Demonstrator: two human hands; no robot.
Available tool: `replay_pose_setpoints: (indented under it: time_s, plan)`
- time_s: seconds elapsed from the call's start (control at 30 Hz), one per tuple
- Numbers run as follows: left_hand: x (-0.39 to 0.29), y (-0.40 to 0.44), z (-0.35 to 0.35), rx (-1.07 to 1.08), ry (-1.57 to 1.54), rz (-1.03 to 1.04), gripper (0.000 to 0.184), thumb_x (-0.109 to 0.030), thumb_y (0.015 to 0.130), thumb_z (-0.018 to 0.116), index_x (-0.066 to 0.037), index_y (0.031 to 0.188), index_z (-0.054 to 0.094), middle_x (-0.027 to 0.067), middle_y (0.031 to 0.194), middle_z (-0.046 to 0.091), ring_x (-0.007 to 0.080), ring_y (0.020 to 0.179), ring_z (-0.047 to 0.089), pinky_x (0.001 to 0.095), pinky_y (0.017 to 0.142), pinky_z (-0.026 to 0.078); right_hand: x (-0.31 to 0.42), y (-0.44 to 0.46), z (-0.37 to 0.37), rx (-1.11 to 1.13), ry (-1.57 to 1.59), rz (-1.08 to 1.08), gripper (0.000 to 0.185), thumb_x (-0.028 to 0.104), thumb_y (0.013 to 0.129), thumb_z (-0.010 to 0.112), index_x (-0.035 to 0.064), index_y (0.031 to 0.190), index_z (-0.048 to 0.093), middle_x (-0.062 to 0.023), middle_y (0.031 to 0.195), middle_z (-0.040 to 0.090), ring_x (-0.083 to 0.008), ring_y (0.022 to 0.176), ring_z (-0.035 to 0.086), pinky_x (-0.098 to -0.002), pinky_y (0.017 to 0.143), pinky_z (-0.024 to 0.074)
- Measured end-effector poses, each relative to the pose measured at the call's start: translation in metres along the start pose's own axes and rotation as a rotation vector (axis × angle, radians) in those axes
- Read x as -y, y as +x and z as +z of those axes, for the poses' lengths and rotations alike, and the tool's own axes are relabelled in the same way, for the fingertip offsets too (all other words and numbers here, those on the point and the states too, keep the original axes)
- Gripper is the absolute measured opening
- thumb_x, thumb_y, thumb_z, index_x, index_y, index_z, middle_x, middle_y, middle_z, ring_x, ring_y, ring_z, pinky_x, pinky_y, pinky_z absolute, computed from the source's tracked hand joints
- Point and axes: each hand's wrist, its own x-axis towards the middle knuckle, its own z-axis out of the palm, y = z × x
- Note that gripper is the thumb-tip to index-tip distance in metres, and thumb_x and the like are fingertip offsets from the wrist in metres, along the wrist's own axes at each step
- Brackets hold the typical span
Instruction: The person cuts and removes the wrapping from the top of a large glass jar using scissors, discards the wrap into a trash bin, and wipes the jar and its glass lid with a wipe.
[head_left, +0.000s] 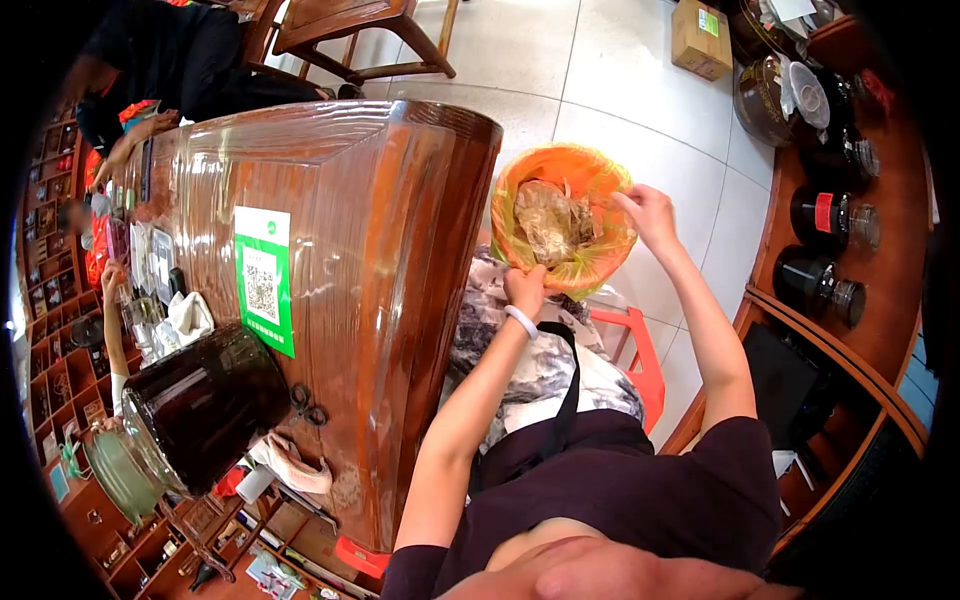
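A small orange bin lined with a yellow plastic bag (612, 175) rests near my knees, beside the table. Inside it lies crumpled brownish, see-through waste (548, 222). My left hand (525, 287), with a white band at its wrist, is closed on the bag's near edge. On the far right of the rim, my right hand (648, 212) pinches the yellow bag between thumb and fingers. The bin's underside is hidden from me.
The glossy wooden table (340, 200) bears a QR code card (263, 280), black scissors (308, 404) and a large dark jar (205, 405). Other people's arms reach over its far side. Shelved jars (820, 215) line the right; a cardboard box (702, 40) stands on the floor.
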Motion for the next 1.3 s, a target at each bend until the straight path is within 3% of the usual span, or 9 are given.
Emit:
replay_pose_setpoints:
  time_s: [0.07,0.17,0.23,0.47,0.6,0.77,1.0,1.07,1.3]
  plan:
    - [-0.001,0.003,0.001,0.02,-0.019,-0.014,0.014,-0.003,0.077,0.049,0.01,0.082,0.053,0.0144,0.078,0.059,0.0236,0.062,0.063,0.0309,0.049,0.054,-0.022,-0.012,-0.01,-0.048,-0.194,0.041,0.029,0.027,0.076,0.063,-0.0013,0.079,0.064,-0.014,0.065,0.063,-0.0185,0.059,0.062,-0.0319,0.056,0.0497]
    - [0.007,0.007,0.005,0.072,-0.056,-0.038,0.018,-0.005,0.078,0.05,0.01,0.088,0.054,0.0135,0.082,0.059,0.0235,0.066,0.062,0.0302,0.052,0.054,-0.059,-0.036,0.026,0.394,0.152,0.427,0.036,0.032,0.077,0.062,-0.0032,0.081,0.061,-0.0095,0.072,0.063,-0.014,0.051,0.058,-0.0255,0.047,0.0491]
    - [0.01,0.011,0.001,0.093,-0.07,-0.035,0.022,-0.006,0.078,0.051,0.01,0.092,0.054,0.0133,0.085,0.059,0.0234,0.069,0.062,0.03,0.053,0.054,-0.074,-0.045,0.065,0.319,0.827,0.584,0.026,0.023,0.079,0.059,-0.0021,0.084,0.06,-0.0109,0.073,0.063,-0.0161,0.053,0.06,-0.0268,0.048,0.0519]
    - [-0.016,-0.036,-0.027,0.131,-0.064,-0.04,0.049,-0.014,0.083,0.054,0.008,0.121,0.034,0.0193,0.111,0.049,0.026,0.09,0.057,0.0313,0.079,0.051,-0.101,0.01,0.208,0.143,0.827,0.672,0.02,0.009,0.076,0.054,-0.0038,0.091,0.056,-0.0128,0.075,0.062,-0.0199,0.054,0.061,-0.0281,0.045,0.0539]
    - [-0.058,-0.102,-0.051,0.219,-0.034,-0.02,0.024,-0.008,0.088,0.047,0.004,0.109,0.049,0.0127,0.103,0.055,0.0228,0.091,0.059,0.0321,0.078,0.05,-0.104,0.041,0.255,0.041,0.929,0.791,0.024,0.005,0.074,0.053,-0.0043,0.096,0.051,-0.0153,0.082,0.061,-0.0228,0.056,0.062,-0.0314,0.045,0.0554]
    - [-0.044,-0.133,-0.089,0.154,-0.164,-0.045,0.022,-0.008,0.089,0.046,0.005,0.106,0.05,0.0146,0.1,0.058,0.0213,0.088,0.06,0.0301,0.076,0.049,-0.167,0.059,0.312,0.369,0.803,0.985,0.026,0.029,0.085,0.045,0.0098,0.102,0.047,-0.0115,0.073,0.057,-0.0254,0.057,0.058,-0.0411,0.046,0.0498]
    - [-0.031,-0.16,-0.1,0.209,-0.189,0.07,0.023,-0.011,0.09,0.045,0.003,0.108,0.052,0.0118,0.098,0.061,0.0185,0.085,0.06,0.029,0.074,0.049,-0.119,0.001,0.233,0.338,0.846,0.578,0.01,0.006,0.079,0.055,0.0033,0.088,0.058,-0.0078,0.058,0.056,-0.0131,0.038,0.048,-0.0254,0.033,0.0404]
    - [-0.037,-0.176,-0.104,0.25,-0.101,0.165,0.024,-0.012,0.091,0.044,0.004,0.108,0.052,0.0104,0.098,0.061,0.0162,0.085,0.06,0.0278,0.075,0.048,-0.137,0.004,0.22,0.197,0.657,0.444,0.018,0.02,0.076,0.063,0.0036,0.069,0.063,-0.0028,0.052,0.05,-0.0091,0.035,0.036,-0.0245,0.032,0.0255]
    - [-0.06,-0.255,-0.141,-0.021,0.107,0.395,0.017,-0.016,0.088,0.053,-0.002,0.092,0.062,-0.0013,0.057,0.053,0.0041,0.048,0.044,0.0194,0.043,0.035,-0.025,0.053,0.076,-0.105,0.954,0.343,0.028,0.032,0.077,0.062,0.0057,0.075,0.055,0.0015,0.062,0.043,-0.0067,0.043,0.034,-0.0207,0.039,0.0265]
